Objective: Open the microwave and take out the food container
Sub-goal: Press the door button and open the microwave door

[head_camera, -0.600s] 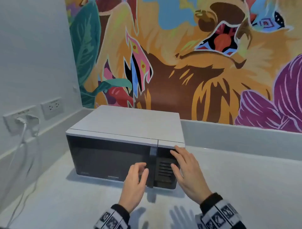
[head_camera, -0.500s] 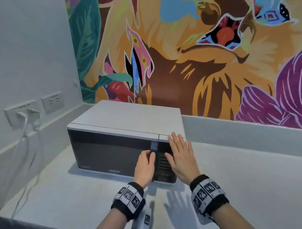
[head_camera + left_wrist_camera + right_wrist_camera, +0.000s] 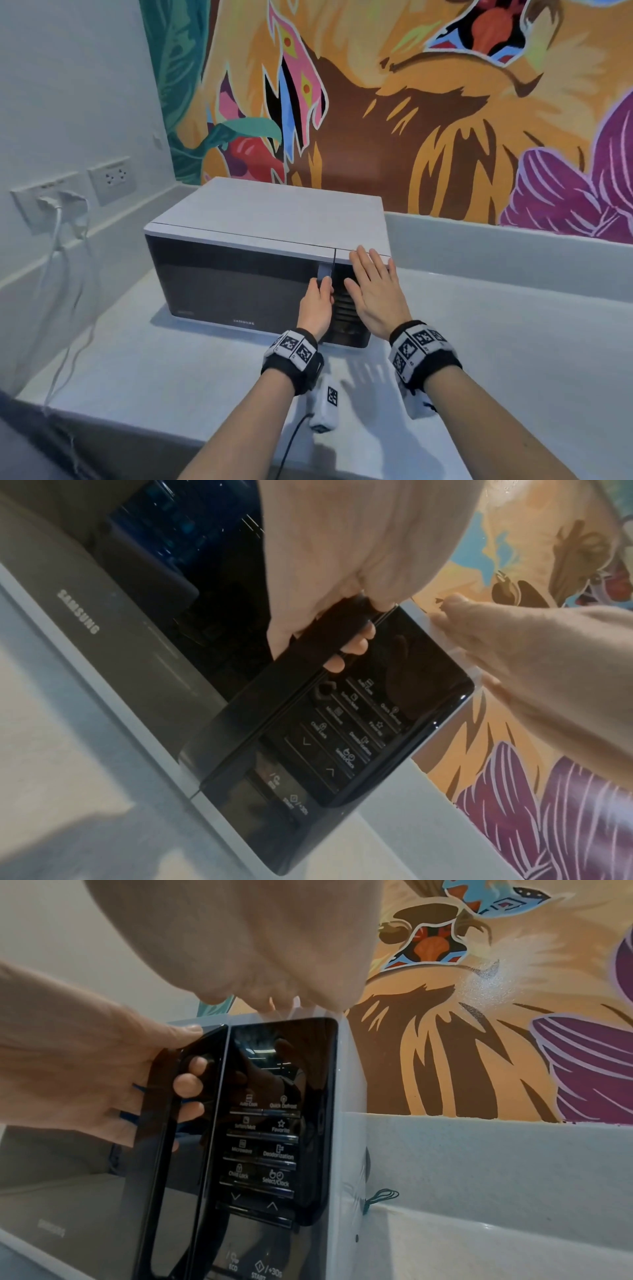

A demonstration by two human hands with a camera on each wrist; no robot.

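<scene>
A white microwave (image 3: 274, 212) with a dark glass door (image 3: 233, 281) stands on the pale counter (image 3: 171, 359), door closed. My left hand (image 3: 317, 301) grips the black vertical door handle (image 3: 323, 272); its fingers (image 3: 356, 647) curl behind the bar (image 3: 291, 669), and the same fingers (image 3: 188, 1085) show behind the handle (image 3: 154, 1150) in the right wrist view. My right hand (image 3: 375, 287) lies flat, fingers straight, over the control panel (image 3: 267, 1137) with fingertips on the microwave's top front edge. The food container is not visible.
The microwave sits near the left wall, where sockets (image 3: 111, 180) hold plugs with white cables (image 3: 58, 260) hanging down. A painted mural wall (image 3: 411, 102) rises behind a grey backsplash (image 3: 513, 260). Bare counter extends to the right.
Both hands moved forward onto the microwave. The left hand closed round the door handle, and the right hand slid up to press flat against the top right front.
</scene>
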